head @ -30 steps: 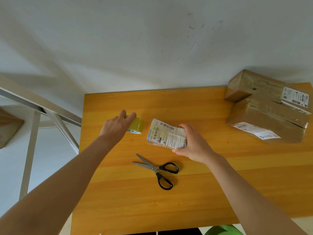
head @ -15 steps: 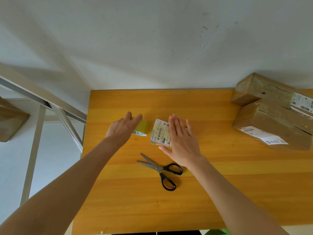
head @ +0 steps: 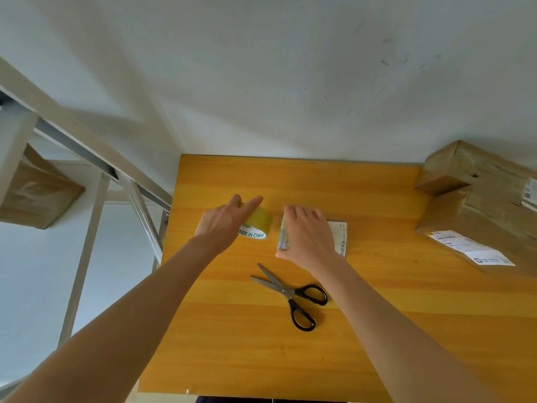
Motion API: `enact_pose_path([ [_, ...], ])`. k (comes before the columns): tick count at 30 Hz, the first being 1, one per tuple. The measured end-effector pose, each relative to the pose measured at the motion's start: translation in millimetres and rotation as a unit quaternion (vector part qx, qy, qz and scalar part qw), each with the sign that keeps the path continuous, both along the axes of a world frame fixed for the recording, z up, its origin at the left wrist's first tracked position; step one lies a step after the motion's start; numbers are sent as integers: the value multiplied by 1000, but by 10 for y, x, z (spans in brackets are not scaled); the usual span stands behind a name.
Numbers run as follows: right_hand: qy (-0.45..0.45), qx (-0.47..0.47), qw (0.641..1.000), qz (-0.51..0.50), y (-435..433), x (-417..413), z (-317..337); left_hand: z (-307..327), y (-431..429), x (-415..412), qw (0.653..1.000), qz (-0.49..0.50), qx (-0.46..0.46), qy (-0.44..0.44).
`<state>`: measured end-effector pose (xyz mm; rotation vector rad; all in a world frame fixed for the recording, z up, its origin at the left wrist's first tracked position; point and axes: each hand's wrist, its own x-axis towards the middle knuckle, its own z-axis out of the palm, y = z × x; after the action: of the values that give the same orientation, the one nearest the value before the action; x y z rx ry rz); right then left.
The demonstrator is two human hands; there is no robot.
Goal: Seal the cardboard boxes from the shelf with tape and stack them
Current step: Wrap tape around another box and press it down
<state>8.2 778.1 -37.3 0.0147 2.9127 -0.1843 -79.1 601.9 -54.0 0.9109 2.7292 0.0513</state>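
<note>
Right hand (head: 308,238) flat, fingers near straight, palm down on box (head: 339,237). Box lies label-up mid-table (head: 377,330), long axis along the far edge. Left hand (head: 222,225) pinches tape (head: 260,223), just left of box. Both forearms reach in from the near edge. Scissors (head: 290,292) lie nearer, blades apart.

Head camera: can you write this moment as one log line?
left hand holds yellow tape roll | right hand presses small labelled cardboard box | black-handled scissors idle
</note>
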Motion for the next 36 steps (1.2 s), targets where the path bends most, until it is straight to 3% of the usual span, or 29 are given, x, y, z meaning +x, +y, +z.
enact_pose_path([
  [5, 48, -124, 989, -65, 67, -8, 207, 372, -47, 24, 987, 38, 150, 43],
  [9, 50, -258, 960, -98, 116, 4, 348, 621, 0, 55, 963, 58, 241, 108],
  [12, 32, -328, 938, -104, 164, 85, 313, 706, 86, 118, 958, 95, 259, 74],
  [17, 19, -324, 939, -112, 201, 218, 199, 664, 279, 329, 958, 92, 269, -25],
  [23, 33, -306, 946, -105, 356, 272, 166, 785, 377, 368, 978, -28, 189, 84],
  [26, 19, -303, 946, -115, 541, 342, 145, 836, 290, 252, 985, -20, 126, 113],
  [29, -5, -308, 944, -115, 683, 400, 128, 836, 191, 185, 992, -25, 53, 111],
  [36, -22, -312, 944, -106, 807, 373, 123, 690, 202, 190, 995, -28, -18, 90],
])
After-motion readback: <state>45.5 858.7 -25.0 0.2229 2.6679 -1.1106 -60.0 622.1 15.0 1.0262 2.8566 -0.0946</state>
